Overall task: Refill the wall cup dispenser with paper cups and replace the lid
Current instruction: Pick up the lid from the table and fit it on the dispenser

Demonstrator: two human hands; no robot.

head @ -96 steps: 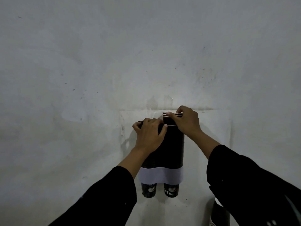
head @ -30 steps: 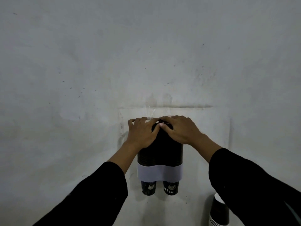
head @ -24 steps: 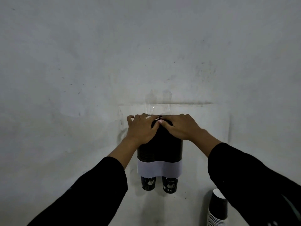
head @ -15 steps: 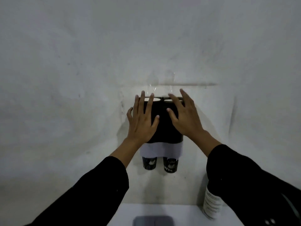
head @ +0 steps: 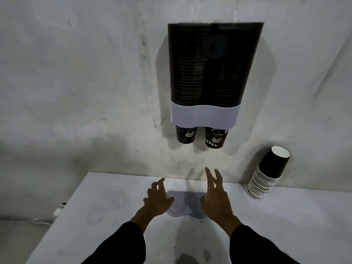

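The wall cup dispenser (head: pixel 207 73) hangs on the wall, a clear double tube filled with two stacks of black paper cups above a pale band (head: pixel 203 116). One black cup sticks out under each tube (head: pixel 215 139). Its top is open. The pale grey lid (head: pixel 185 205) lies flat on the white table, partly hidden by my hands. My left hand (head: pixel 157 201) hovers over its left end, fingers spread and slightly curled. My right hand (head: pixel 217 197) is over its right end, fingers spread. Neither hand holds anything.
A leaning stack of black paper cups (head: pixel 266 174) rests on the table (head: pixel 95 216) against the wall at the right. The table's left edge runs diagonally, with floor and a white cable beyond it.
Both hands left the top of the dispenser and dropped to the table over the lid. The view tilted down, and the table and the whole spare cup stack came into sight.
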